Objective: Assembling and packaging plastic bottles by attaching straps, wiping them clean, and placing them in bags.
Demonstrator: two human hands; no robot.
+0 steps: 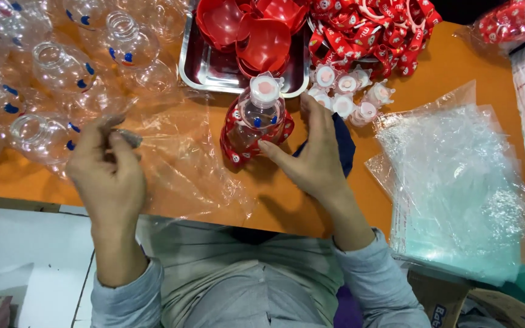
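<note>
Orange surface (457,67) is packed: bag stack (457,188) on the right, steel tray (214,70) of red cups up top. Right hand (314,155) sits flat, fingers together, against the strapped bottle (259,115) in the middle. Left hand (107,170) fingers pinch clear film (177,152).

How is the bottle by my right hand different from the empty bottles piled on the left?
The bottle by the right hand wears a white cap with a pink centre; the piled bottles have open mouths. It also has a red patterned strap around it, while the piled ones are bare. It is apart from the others near the right hand; the others lie heaped together. Both kinds are clear plastic with blue dots.
</note>
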